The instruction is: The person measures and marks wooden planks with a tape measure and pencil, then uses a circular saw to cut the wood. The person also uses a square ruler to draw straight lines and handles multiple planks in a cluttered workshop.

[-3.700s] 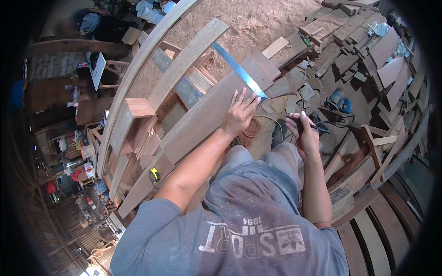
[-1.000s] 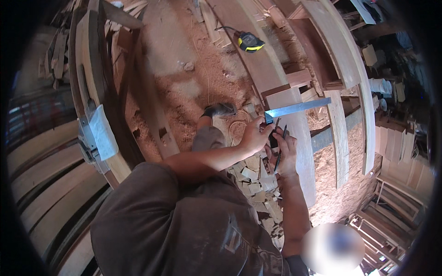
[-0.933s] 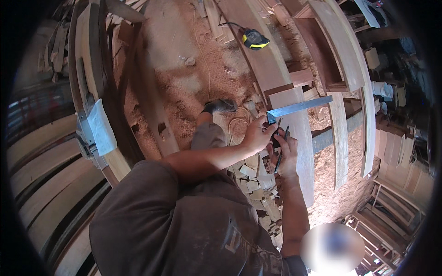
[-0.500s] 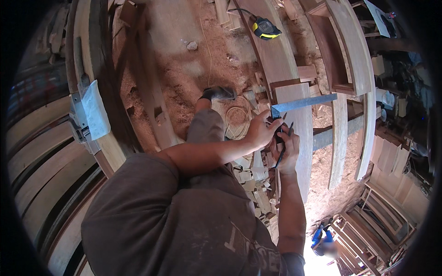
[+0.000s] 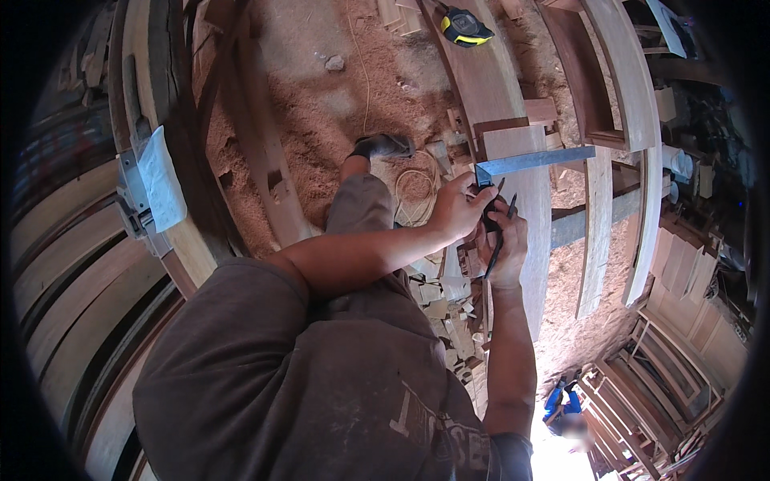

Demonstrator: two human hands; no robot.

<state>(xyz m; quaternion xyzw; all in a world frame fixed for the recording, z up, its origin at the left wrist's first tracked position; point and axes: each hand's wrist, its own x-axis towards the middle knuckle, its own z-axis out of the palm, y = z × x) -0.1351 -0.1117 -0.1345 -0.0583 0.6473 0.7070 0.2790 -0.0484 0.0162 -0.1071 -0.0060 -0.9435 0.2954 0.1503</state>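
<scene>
A steel try square [image 5: 541, 160] lies across a pale plank [image 5: 529, 297], its blade reaching toward the right and its dark handle at the left end. My left hand [image 5: 457, 212] grips the square's handle with fingers closed. My right hand [image 5: 505, 252] is just beside and below it, closed on a long thin dark pencil [image 5: 499, 252], pointed up toward the square. What lies under the curled fingers is partly hidden. A black and yellow tape measure [image 5: 465, 28] rests on the board beyond.
An open wooden box frame [image 5: 597, 72] and long boards are at right. A beam with a metal fitting [image 5: 136, 192] and curved planks [image 5: 80, 305] are at left. Offcuts [image 5: 441, 305] litter the sawdust ground. A co-worker in blue [image 5: 561, 405] is at lower right.
My left hand was spread on a board 3.7 seconds ago and is now closed on the square. The view has turned; lately the scene has shifted slightly upward in the picture.
</scene>
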